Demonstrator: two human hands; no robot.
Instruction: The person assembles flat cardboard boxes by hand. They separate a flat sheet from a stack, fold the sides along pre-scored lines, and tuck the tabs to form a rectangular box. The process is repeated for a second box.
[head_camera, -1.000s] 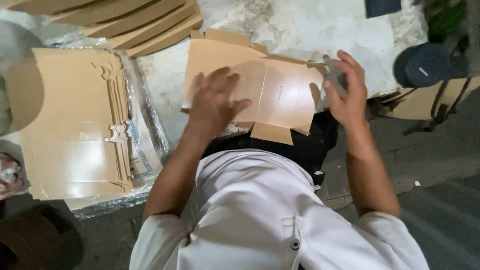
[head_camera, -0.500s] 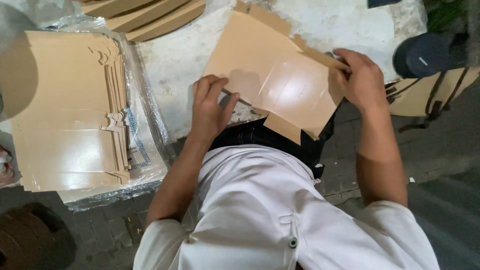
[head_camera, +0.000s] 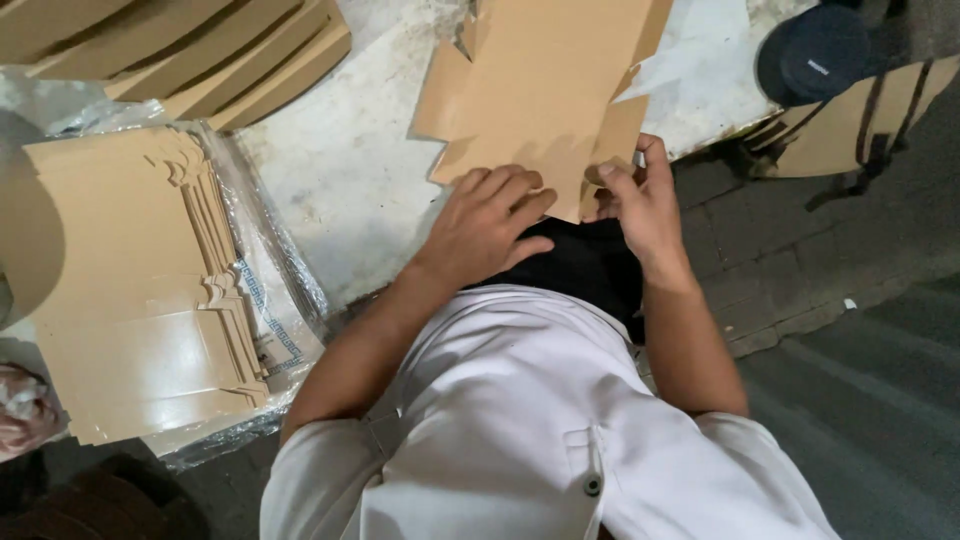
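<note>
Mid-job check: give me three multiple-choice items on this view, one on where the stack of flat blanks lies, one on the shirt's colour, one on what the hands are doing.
1. The stack of flat cardboard blanks lies
A. left of the person
B. right of the person
C. on the floor behind

2. The person's shirt is
A. black
B. white
C. red

3. The left hand and right hand
A. hang empty
B. both touch the tan cardboard sheet
C. hold a cap

Answers:
1 A, it sits on plastic wrap at the left.
2 B, the cloth is white.
3 B, both have fingers on the sheet's lower edge.
</note>
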